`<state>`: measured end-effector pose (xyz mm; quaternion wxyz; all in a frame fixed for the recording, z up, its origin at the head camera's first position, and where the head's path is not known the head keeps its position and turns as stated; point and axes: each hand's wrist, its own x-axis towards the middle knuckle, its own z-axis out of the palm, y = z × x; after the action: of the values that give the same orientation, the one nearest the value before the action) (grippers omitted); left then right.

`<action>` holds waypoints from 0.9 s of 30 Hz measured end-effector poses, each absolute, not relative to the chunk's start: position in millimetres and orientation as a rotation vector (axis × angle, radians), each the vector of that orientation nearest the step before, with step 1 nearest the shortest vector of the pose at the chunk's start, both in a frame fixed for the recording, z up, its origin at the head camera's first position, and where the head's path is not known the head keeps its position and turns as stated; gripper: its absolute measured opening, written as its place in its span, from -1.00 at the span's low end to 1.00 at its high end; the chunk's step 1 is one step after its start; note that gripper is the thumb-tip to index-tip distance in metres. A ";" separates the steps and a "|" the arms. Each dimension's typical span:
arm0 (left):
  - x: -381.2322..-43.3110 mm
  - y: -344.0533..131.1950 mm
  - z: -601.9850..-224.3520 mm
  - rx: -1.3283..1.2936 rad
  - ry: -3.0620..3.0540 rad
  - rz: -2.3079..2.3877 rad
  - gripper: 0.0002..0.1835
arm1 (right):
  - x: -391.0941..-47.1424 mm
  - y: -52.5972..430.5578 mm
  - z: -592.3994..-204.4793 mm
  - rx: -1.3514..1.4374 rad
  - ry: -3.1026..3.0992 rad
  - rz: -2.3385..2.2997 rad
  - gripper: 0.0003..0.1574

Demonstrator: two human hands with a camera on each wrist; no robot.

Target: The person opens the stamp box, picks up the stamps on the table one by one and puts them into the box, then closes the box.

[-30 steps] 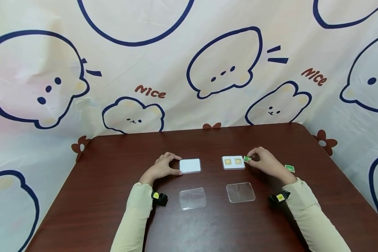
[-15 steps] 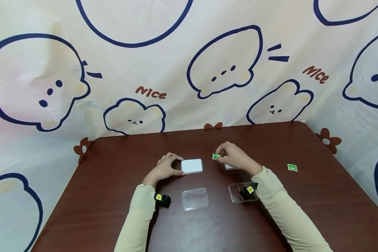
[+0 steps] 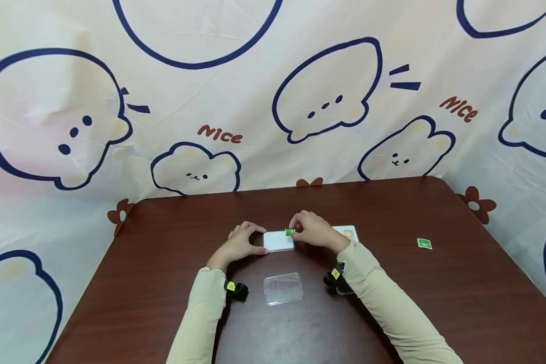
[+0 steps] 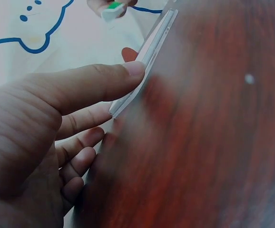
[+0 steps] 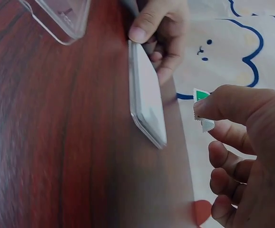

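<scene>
My left hand (image 3: pixel 237 243) grips the left edge of a white case base (image 3: pixel 278 240) on the brown table, thumb (image 4: pixel 94 80) and fingers at its corners. My right hand (image 3: pixel 310 230) pinches a small green packet (image 3: pixel 290 232) just above the right edge of that base. The right wrist view has the packet (image 5: pixel 201 108) between thumb and forefinger, apart from the white base (image 5: pixel 148 97). A second white base (image 3: pixel 348 232) with a gold disc lies behind my right wrist, partly hidden.
A clear lid (image 3: pixel 283 288) lies near me in the middle of the table (image 3: pixel 164 263). Another clear lid (image 3: pixel 343 289) is mostly hidden under my right sleeve. A second green packet (image 3: pixel 423 243) lies at the right. A printed cloth backdrop (image 3: pixel 273 91) hangs behind.
My right hand has carried the green packet leftward, from beside the right white base to the right edge of the left one. My left hand has stayed on the left base.
</scene>
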<state>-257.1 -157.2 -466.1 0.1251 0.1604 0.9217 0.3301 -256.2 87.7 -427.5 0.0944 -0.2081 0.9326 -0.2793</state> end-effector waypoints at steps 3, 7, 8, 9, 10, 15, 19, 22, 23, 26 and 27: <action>-257.9 -156.8 -466.2 0.473 2.688 0.954 -0.40 | -259.0 80.7 -432.5 -0.607 2.769 -0.800 -0.82; -257.9 -157.1 -464.3 0.473 2.688 0.949 -0.40 | -261.6 70.8 -438.2 -0.628 2.758 -0.788 -0.81; -257.8 -157.3 -463.8 0.472 2.687 0.949 -0.40 | -262.0 68.3 -439.6 -0.636 2.757 -0.784 -0.80; -257.5 -157.6 -463.4 0.472 2.688 0.949 -0.40 | -262.2 65.8 -440.4 -0.644 2.754 -0.781 -0.80; -257.3 -157.9 -463.3 0.472 2.688 0.949 -0.40 | -262.4 63.3 -441.3 -0.652 2.755 -0.776 -0.79; -257.6 -159.2 -466.2 0.473 2.691 0.952 -0.41 | -263.1 54.4 -443.7 -0.672 2.774 -0.730 -0.78; -259.0 -158.4 -468.7 0.477 2.689 0.949 -0.41 | -262.6 50.6 -445.4 -0.683 2.776 -0.700 -0.77; -260.2 -157.9 -470.3 0.485 2.690 0.944 -0.41 | -262.8 49.1 -448.6 -0.689 2.781 -0.673 -0.76; -260.4 -157.9 -470.7 0.484 2.689 0.944 -0.41 | -263.0 48.7 -449.8 -0.692 2.783 -0.669 -0.76; -260.9 -157.6 -471.0 0.482 2.689 0.945 -0.41 | -263.5 47.7 -452.5 -0.698 2.790 -0.662 -0.75; -261.0 -157.6 -470.7 0.481 2.686 0.945 -0.41 | -263.8 47.3 -453.1 -0.698 2.792 -0.661 -0.74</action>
<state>-261.0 -157.6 -470.7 0.1263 0.1653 0.9227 0.3246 -263.8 47.3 -453.1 0.0943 -0.2352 0.9413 -0.2230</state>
